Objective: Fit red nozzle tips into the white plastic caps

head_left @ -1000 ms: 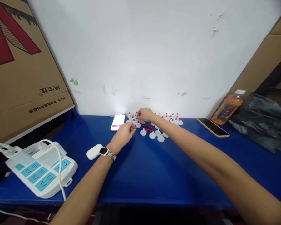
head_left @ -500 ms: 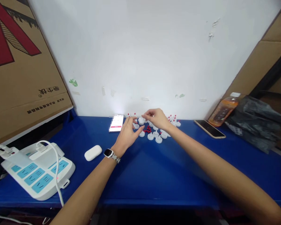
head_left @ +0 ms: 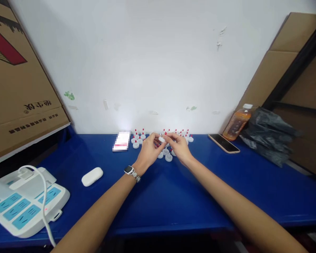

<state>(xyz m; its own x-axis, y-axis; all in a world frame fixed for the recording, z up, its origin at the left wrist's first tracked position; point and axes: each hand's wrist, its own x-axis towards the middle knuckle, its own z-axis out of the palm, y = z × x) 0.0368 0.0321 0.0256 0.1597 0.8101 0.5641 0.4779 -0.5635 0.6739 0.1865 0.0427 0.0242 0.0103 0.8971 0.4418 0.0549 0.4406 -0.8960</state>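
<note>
Both hands meet just right of the lit phone (head_left: 121, 141), above the bench (head_left: 173, 189). Left hand (head_left: 148, 151) — watch (head_left: 132, 172) on the wrist — pinches a small white cap (head_left: 161, 139) in its fingers (head_left: 156, 140). Right hand (head_left: 179, 148) has its fingers (head_left: 170, 137) pressed together on the same cap, with a speck of red at the tips, too small to tell more. The cap is held off the bench, right of the phone, over red-tipped caps (head_left: 139, 140) and plain loose caps (head_left: 169, 157). Further right of the phone: dark phone (head_left: 223, 143), orange bottle (head_left: 237, 123), black bag (head_left: 268, 138). Left of the phone and nearer the camera: white case (head_left: 92, 176), power strip (head_left: 23, 205), cardboard box (head_left: 18, 88).
</note>
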